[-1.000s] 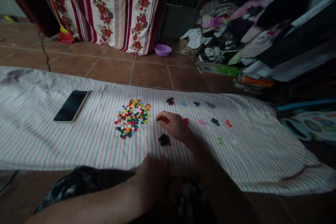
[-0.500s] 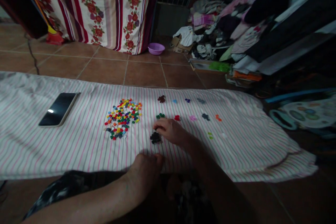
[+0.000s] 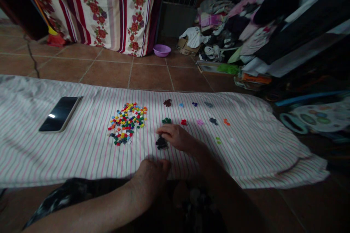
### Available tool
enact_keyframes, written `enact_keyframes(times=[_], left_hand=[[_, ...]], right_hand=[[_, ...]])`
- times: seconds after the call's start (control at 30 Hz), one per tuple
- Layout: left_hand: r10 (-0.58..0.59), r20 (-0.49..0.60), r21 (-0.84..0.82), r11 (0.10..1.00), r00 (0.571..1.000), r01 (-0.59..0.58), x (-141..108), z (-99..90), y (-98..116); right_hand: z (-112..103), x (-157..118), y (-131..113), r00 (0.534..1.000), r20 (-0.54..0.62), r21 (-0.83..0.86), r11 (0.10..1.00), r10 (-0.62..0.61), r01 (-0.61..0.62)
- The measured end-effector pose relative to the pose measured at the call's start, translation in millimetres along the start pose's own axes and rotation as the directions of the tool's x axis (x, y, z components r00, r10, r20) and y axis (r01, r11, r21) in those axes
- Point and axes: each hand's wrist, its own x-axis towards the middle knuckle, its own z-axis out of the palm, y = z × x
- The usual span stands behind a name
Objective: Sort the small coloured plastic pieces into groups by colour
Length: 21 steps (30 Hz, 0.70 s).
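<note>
A mixed heap of small coloured pieces (image 3: 127,123) lies on the striped cloth (image 3: 90,153). My right hand (image 3: 173,134) is over the cloth, fingers bent together, at the upper edge of a black pile (image 3: 161,142) and just below a green pile (image 3: 166,120). Whatever its fingertips may hold is too small to make out. Nearer my body, my left hand (image 3: 154,171) rests curled at the cloth's front edge, its fingers mostly hidden. Small separate groups include red (image 3: 184,122), pink (image 3: 200,122) and dark brown (image 3: 167,103) pieces.
A phone (image 3: 58,114) lies at the left on the cloth. More little groups, such as orange (image 3: 226,121) and lime green (image 3: 218,140), sit to the right. Beyond are a purple basin (image 3: 162,50), a floral curtain (image 3: 109,11) and heaped clothes.
My right hand has shifted slightly left, its fingertips now a little further over the upper side of the black pile. My left hand has hardly moved.
</note>
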Motion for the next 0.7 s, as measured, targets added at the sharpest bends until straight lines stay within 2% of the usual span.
enact_keyframes(times=[0.13, 0.4, 0.7], left_hand=[[0.015, -0.067, 0.018, 1.000, 0.998, -0.014, -1.9, 3.3, -0.4], [0.019, 0.011, 0.018, 1.000, 1.000, -0.020, -0.3, -1.9, 0.2], [0.012, -0.016, 0.008, 1.000, 1.000, -0.012, -2.0, -0.2, -0.4]], right_hand=[[0.2, 1.1, -1.3, 1.000, -0.006, 0.021, 0.999, 0.030, -0.029], [2.2, 1.1, 0.9, 1.000, -0.006, 0.052, 0.998, 0.023, -0.023], [2.4, 5.1, -3.2, 1.000, -0.010, 0.006, 1.000, -0.004, 0.005]])
